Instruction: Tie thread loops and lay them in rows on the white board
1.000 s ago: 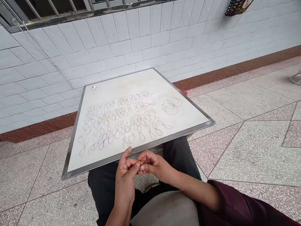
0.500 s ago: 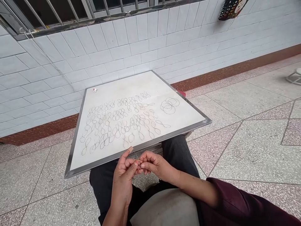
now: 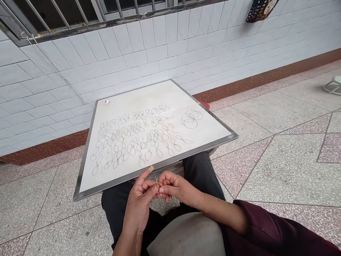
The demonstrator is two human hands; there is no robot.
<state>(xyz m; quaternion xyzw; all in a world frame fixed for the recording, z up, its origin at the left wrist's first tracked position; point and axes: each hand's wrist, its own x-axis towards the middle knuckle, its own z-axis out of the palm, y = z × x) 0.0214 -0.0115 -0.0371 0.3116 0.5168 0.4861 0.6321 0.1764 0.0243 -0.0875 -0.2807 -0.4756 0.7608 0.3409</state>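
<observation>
My left hand (image 3: pixel 144 190) and my right hand (image 3: pixel 177 186) meet above my lap, just off the table's near edge. Thumb and fingers of both hands pinch a thin wire (image 3: pixel 156 179), whose fine ends stick up between the fingertips; most of it is hidden. A tan bandage or tape wraps the tip of my left index finger, which stretches out toward the table. On the white table (image 3: pixel 138 94) lie rows of thin wire twisted into figure-eight loops (image 3: pixel 160 151). Several larger round wire rings (image 3: pixel 190 119) overlap at the right of the table.
A metal rim (image 3: pixel 157 167) edges the table. A small white and red object (image 3: pixel 107 102) sits at its far left corner. Behind stands a white tiled wall (image 3: pixel 128 67) with a barred window. A patterned bag (image 3: pixel 262 9) hangs there; a white stool (image 3: pixel 333 85) stands far right.
My fingertips have drawn closer together around the wire, and less of the wire now shows between them. The loops on the table have not moved.
</observation>
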